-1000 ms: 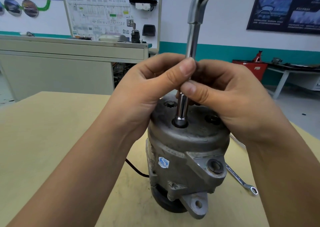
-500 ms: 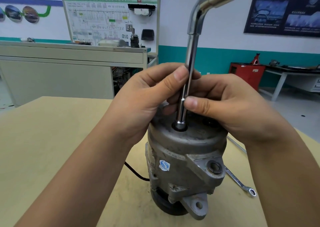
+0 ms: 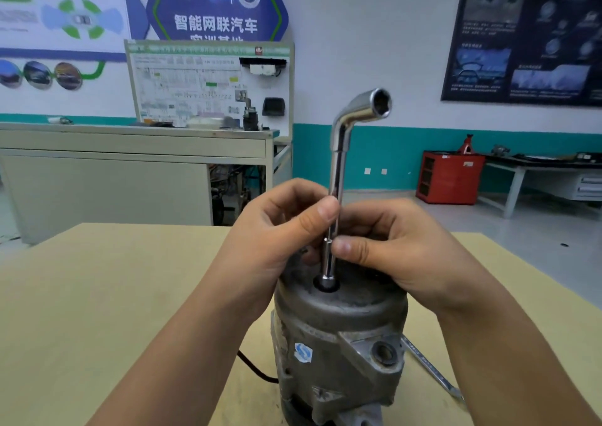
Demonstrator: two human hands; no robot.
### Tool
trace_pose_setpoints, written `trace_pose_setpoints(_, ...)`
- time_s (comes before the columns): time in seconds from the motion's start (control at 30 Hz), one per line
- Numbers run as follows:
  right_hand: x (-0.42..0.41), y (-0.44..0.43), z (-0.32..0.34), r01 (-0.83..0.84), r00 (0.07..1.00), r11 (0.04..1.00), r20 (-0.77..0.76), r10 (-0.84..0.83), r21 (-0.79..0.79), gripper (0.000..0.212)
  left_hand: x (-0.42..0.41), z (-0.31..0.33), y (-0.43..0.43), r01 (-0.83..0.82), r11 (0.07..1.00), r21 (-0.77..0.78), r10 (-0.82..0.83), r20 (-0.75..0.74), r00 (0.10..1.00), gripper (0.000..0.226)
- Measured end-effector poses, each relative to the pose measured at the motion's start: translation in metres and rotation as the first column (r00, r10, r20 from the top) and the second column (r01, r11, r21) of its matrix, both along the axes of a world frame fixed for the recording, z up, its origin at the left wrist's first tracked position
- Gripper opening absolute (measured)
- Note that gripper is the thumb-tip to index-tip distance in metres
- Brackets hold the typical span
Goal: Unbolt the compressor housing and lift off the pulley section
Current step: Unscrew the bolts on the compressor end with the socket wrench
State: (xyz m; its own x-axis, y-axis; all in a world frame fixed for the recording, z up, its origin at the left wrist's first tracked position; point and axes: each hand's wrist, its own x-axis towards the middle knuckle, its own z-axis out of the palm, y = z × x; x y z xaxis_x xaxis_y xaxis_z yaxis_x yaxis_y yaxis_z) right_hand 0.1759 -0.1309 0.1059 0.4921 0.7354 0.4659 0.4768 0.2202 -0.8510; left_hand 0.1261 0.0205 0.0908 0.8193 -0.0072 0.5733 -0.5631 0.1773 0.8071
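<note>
A grey cast compressor (image 3: 338,341) stands upright on the wooden table (image 3: 114,295), pulley end down and mostly hidden. A chrome L-shaped socket wrench (image 3: 338,171) stands vertically with its lower end seated on a bolt (image 3: 326,285) in the housing's top face; its bent upper end points right. My left hand (image 3: 280,240) pinches the shaft from the left with thumb and fingers. On the shaft's right side, my right hand (image 3: 394,253) pinches it just below the left thumb. Other top bolts are hidden under my hands.
A flat combination spanner (image 3: 433,373) lies on the table to the right of the compressor. A black cable (image 3: 254,368) runs out from its left side. Behind the table stand a grey bench with a display board (image 3: 208,87) and a red cabinet (image 3: 451,178).
The wrench's bent upper end has swung round towards the right as my fingers twirl the shaft. The camera has tilted up, so the compressor sits lower in view.
</note>
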Motion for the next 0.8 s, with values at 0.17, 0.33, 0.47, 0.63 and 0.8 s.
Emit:
trace_pose_setpoints(0.17, -0.0013, -0.0004, 0.0005, 0.020, 0.999, 1.000, 0.040, -0.019, -0.022, 0.017, 0.0003, -0.0005, 0.0002, -0.062, 0.998, 0.032, 0.062, -0.014, 0.998, 0.020)
trace_pose_setpoints(0.33, -0.0018, 0.0000, 0.0010, 0.032, 0.996, 0.999, 0.080, -0.031, -0.014, 0.015, 0.0009, -0.0016, -0.0009, -0.119, 0.992, 0.050, 0.121, -0.023, 0.992, 0.015)
trace_pose_setpoints(0.47, -0.0001, 0.0000, -0.0003, 0.050, 0.995, 0.999, 0.092, -0.049, -0.009, 0.013, 0.0030, -0.0032, -0.0002, -0.182, 0.981, 0.069, 0.183, -0.012, 0.983, 0.024)
trace_pose_setpoints(0.63, 0.0026, -0.0003, -0.0020, 0.070, 0.992, 0.997, 0.111, -0.067, -0.020, 0.012, 0.0040, -0.0040, -0.0022, -0.192, 0.980, 0.056, 0.189, 0.047, 0.981, 0.019)
trace_pose_setpoints(0.8, 0.0023, -0.0016, -0.0013, 0.034, 0.995, 0.998, 0.092, -0.029, -0.057, 0.021, 0.0030, -0.0040, -0.0026, -0.204, 0.978, 0.048, 0.200, 0.080, 0.976, 0.021)
